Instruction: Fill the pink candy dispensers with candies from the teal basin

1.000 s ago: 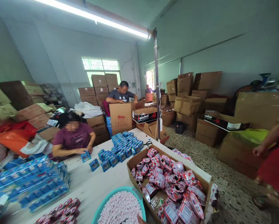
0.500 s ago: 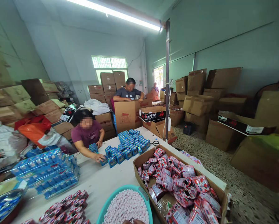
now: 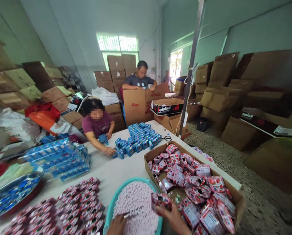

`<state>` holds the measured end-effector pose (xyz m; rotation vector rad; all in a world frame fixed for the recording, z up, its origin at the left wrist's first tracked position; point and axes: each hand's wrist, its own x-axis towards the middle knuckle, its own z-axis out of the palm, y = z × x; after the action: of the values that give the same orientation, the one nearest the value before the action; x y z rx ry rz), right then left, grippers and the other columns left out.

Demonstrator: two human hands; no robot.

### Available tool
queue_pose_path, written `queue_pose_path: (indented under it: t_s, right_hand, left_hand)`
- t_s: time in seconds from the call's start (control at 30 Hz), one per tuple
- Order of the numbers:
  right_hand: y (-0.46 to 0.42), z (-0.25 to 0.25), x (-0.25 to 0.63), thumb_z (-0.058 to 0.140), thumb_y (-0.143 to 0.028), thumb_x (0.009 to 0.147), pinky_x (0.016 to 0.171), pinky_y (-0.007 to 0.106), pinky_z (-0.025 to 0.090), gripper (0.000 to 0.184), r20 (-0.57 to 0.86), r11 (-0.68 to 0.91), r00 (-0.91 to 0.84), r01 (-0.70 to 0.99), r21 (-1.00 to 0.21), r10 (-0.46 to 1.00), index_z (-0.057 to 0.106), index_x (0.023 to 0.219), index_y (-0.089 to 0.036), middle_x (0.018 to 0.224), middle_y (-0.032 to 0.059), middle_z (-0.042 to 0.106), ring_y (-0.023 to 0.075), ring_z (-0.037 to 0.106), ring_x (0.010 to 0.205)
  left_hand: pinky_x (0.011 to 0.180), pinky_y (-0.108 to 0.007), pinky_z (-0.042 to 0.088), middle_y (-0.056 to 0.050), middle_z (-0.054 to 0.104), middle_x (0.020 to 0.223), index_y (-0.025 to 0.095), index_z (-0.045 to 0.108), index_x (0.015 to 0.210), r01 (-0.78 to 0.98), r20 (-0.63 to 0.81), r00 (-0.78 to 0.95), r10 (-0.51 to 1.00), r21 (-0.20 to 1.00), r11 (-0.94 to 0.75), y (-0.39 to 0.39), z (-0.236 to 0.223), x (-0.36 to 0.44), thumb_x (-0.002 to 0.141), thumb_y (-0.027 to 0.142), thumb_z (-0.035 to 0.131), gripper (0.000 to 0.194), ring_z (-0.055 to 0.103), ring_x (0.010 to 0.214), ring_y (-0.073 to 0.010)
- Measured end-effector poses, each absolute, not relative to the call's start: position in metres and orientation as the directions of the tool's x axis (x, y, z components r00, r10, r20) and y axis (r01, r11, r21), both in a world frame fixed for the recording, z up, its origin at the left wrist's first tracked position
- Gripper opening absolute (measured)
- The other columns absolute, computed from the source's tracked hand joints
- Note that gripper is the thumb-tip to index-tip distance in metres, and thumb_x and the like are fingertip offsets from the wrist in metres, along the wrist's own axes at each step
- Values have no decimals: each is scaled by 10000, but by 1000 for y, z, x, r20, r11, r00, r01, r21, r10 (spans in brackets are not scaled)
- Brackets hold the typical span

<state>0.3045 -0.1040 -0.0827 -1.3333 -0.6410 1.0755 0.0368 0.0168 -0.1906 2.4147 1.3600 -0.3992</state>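
Observation:
A teal basin point(image 3: 107, 213) full of small pale pink candies point(image 3: 133, 199) stands at the front edge of the table. Low over its near left side is my left hand point(image 3: 118, 224), fingers bent down at the candies; something pale, too blurred to name, shows at its fingertips. My right hand point(image 3: 173, 218) grips a pink-and-red printed packet point(image 3: 161, 200) with a dark round opening, held above the basin's right rim. Beside that hand, an open cardboard box point(image 3: 149, 166) holds many similar packets point(image 3: 179, 178).
Rows of pink packets point(image 3: 81, 209) and a bowl of blue wrapped pieces point(image 3: 16, 192) lie left. Beyond are stacked blue packs point(image 3: 60, 158), scissors point(image 3: 167, 138) and a co-worker point(image 3: 98, 122) handling small blue boxes point(image 3: 138, 138). Another person point(image 3: 139, 78) leans over a carton. A post point(image 3: 191, 65) rises behind.
The view has tilted down and shifted left. Both my hands now show over the basin, the right with a packet. The co-worker's hand has moved slightly among the blue boxes.

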Motion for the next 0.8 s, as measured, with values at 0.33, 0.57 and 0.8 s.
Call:
queue_pose_path:
  t_s: [0.33, 0.57, 0.8]
  right_hand:
    - [-107, -75, 320, 761, -499, 664, 997, 485, 466, 565, -103, -109, 394, -8, -994, 914, 645, 1123, -191, 1110, 101, 708, 282, 642, 1053]
    - [-115, -79, 316, 675, -348, 805, 1007, 418, 464, 358, 153, 44, 259, 382, -923, 954, 634, 1143, -236, 1143, 86, 658, 238, 607, 1091]
    - [-111, -78, 310, 676, -316, 814, 1029, 418, 450, 372, 142, 65, 206, 343, -937, 968, 616, 1176, -251, 1175, 78, 644, 228, 599, 1109]
  left_hand:
    - [929, -435, 373, -118, 584, 1088, 186, 601, 1114, 791, -232, 608, 759, 89, -605, 2, -159, 55, 885, 115, 370, 333, 529, 1048, -261]
    - [928, -453, 338, -144, 524, 1175, 183, 520, 1204, 811, -214, 584, 783, 117, -573, 6, -170, 61, 896, 136, 379, 342, 455, 1117, -289]
    - [922, -458, 344, -136, 569, 1090, 181, 567, 1073, 776, -258, 629, 733, 146, -614, 21, -168, 69, 935, 240, 389, 232, 505, 1055, -279]
